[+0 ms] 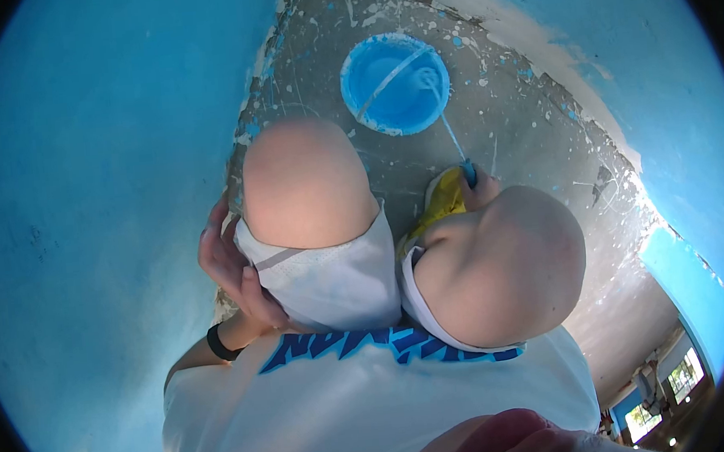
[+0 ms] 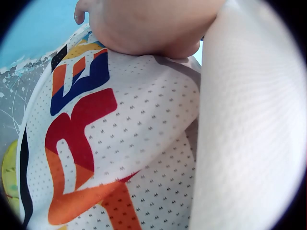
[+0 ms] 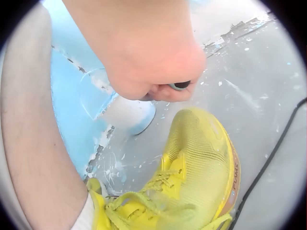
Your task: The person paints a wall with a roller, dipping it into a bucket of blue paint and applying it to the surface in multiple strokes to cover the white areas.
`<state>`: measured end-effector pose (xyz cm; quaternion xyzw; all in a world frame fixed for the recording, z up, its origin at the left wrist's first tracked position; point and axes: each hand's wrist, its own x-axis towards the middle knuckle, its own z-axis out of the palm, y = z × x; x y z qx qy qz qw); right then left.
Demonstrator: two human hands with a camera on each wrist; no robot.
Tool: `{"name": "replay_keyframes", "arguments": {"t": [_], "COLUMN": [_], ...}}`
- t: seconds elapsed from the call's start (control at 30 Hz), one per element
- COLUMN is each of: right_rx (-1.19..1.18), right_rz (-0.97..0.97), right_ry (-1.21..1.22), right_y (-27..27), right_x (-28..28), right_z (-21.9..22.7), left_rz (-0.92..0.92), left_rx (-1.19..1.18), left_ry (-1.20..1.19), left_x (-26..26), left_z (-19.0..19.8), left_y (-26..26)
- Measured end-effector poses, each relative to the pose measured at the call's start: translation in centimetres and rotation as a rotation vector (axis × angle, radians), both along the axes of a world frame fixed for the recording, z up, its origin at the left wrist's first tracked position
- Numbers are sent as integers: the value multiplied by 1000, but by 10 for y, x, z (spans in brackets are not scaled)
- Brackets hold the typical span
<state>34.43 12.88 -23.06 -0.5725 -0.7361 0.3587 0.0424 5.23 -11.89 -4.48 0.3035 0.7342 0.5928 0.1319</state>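
My right hand point(image 1: 482, 189) grips the blue handle point(image 1: 469, 172) of a paint roller beside my right knee. Its thin rod point(image 1: 452, 134) slants down into a blue bucket point(image 1: 353, 108); the roller end blends with the paint there. In the right wrist view, curled fingers point(image 3: 165, 92) wrap the handle, and its dark hollow end point(image 3: 181, 86) shows between them. My left hand point(image 1: 242, 274) rests on the outside of my left thigh, fingers spread over the white shorts point(image 1: 332, 283). Coloured lettering on the shorts point(image 2: 81, 139) fills much of the left wrist view.
Blue walls point(image 1: 102, 161) close in on the left and the far right. The grey floor point(image 1: 507, 121) is spattered with paint. A yellow shoe point(image 3: 201, 153) stands near the bucket, and a black cable point(image 3: 273, 158) runs along the floor. Windows point(image 1: 684, 375) show at the lower right.
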Motion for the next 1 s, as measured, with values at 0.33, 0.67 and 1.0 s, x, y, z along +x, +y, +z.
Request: {"name": "replay_keyframes", "arguments": {"t": [0.33,0.67,1.0], "right_rx": [336,135,80], "right_rz": [189,109,-10], "right_ry": [55,78,37], "right_y": [1,-4,-3], "right_x": [36,16,13], "right_z": [-67,-40,-45], "left_rz": [5,-21,14], "left_rx": [-11,2,18], "left_ry": [7,24,-34], "left_x": [0,-4,3], "left_z": [2,0,3], "left_y": [0,1,3]}}
